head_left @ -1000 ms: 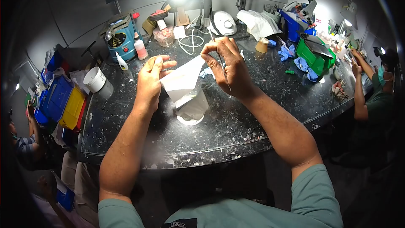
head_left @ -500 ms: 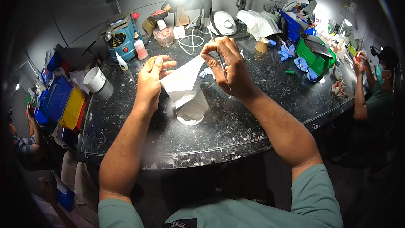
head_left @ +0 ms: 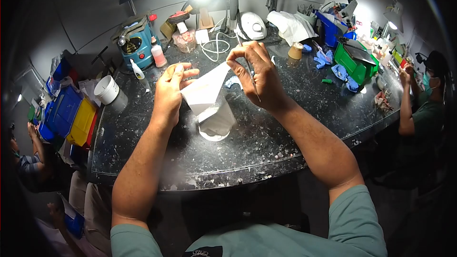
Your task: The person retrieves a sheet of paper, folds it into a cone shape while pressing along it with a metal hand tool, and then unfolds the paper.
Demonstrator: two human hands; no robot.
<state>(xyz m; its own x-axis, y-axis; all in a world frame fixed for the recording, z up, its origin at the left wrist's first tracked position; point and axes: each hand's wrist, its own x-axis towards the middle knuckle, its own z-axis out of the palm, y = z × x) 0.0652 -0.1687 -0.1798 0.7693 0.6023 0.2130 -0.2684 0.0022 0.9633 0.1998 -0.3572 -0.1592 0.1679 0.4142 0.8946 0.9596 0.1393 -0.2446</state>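
A white sheet of paper (head_left: 205, 88), folded or bent, hangs tilted between my two hands over the bench. My left hand (head_left: 169, 85) is at its left edge, lower fingers curled against it, upper fingers stretched out. The fingertips of my right hand (head_left: 261, 76) pinch the upper right corner. A thin metal hand instrument (head_left: 252, 78) also lies in my right hand, its pointed end directed down. Right below the paper, a whitish, partly see-through cup-like container (head_left: 216, 126) stands on the bench; the paper hides its upper part.
The dark, speckled bench (head_left: 266, 138) carries a blue machine (head_left: 138, 45), a pink-liquid bottle (head_left: 158, 53), a white tub (head_left: 106, 90) and a white device (head_left: 252, 26). Crumpled blue gloves (head_left: 340, 74) lie near a green bin (head_left: 354, 64). People sit at both sides.
My hands, the paper and the instrument stay practically still. The person on the right has shifted their head, and the person on the left has lowered their hands slightly.
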